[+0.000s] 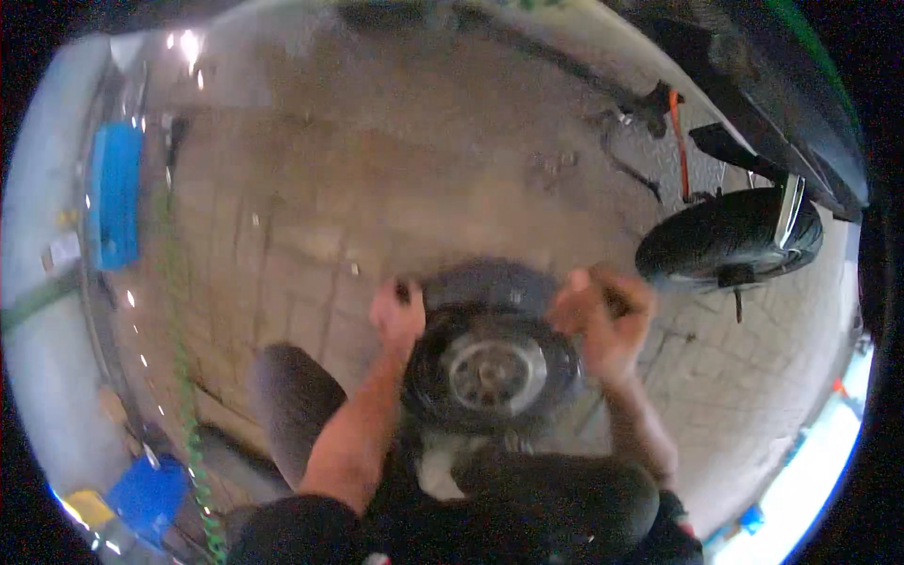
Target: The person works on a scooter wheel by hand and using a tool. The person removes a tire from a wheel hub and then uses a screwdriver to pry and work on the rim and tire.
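Note:
A black tyre (487, 280) and a wheel with a pale metal hub (493, 373) are on the floor between my knees. My left hand (399, 313) is closed at the wheel's upper left edge, with a small dark thing showing in the fist; what it is I cannot make out. On the opposite side, my right hand (607, 318) is curled closed beside the tyre's right edge. Motion blurs it, and whatever its fingers hold is hidden. Whether the tyre is seated on the rim is too blurred to tell.
At the right stands a vehicle's black-tyred wheel (720, 237) with a stand beneath. An orange bar (680, 146) rises behind it. To the left are a blue box (117, 196), a coiled green hose (193, 443) and a blue container (149, 497). Paving (311, 226) covers the floor.

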{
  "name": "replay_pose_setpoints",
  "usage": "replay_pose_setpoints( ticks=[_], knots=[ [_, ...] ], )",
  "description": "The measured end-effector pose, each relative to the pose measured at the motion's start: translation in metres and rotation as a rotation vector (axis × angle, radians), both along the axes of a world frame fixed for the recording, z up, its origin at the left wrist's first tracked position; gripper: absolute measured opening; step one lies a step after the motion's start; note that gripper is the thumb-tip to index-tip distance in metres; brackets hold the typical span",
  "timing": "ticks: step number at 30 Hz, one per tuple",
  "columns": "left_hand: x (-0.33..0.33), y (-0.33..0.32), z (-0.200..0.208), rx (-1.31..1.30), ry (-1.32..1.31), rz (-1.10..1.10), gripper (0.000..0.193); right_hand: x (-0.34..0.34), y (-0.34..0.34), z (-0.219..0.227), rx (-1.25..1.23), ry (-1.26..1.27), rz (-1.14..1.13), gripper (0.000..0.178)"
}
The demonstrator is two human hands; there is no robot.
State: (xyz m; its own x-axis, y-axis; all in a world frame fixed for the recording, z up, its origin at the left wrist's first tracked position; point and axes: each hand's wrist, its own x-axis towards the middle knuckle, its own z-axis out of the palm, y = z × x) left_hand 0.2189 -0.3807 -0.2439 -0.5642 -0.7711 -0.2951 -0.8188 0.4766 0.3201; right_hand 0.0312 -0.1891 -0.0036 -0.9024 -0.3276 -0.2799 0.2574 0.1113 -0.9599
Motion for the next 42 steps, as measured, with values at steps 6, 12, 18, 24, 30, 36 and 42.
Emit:
replay_pose_setpoints(
  ticks=[6, 12, 18, 24, 30, 36, 42],
  knots=[
    [0.014, 0.004, -0.013, -0.037, 0.15, 0.006, 0.051, 0.041, 0.072, -0.03, -0.236, 0.107, 0.025, 0.022],
    [0.014, 0.002, -0.007, 0.016, -0.009, 0.054, 0.045, 0.121, 0.104, -0.04, 0.093, -0.153, -0.146, 0.039],
    [0.008, 0.003, 0.003, 0.083, 0.004, 0.057, 0.056, 0.152, 0.144, -0.036, 0.347, -0.388, 0.386, 0.045],
    [0.007, 0.004, -0.001, 0.06, 0.006, 0.049, 0.051, 0.18, 0.148, -0.065, 0.636, 0.071, 0.635, 0.049],
    [0.011, 0.008, -0.005, -0.054, 0.048, 0.011, 0.046, 0.214, 0.141, -0.101, 0.652, 0.175, 0.496, 0.047],
    [0.016, 0.011, -0.015, -0.19, 0.122, -0.019, 0.043, 0.208, 0.145, -0.09, 0.657, 0.192, 0.489, 0.05],
    [0.016, 0.01, -0.016, -0.173, 0.045, -0.005, 0.046, 0.193, 0.144, -0.087, 0.69, 0.149, 0.557, 0.047]
  ],
)
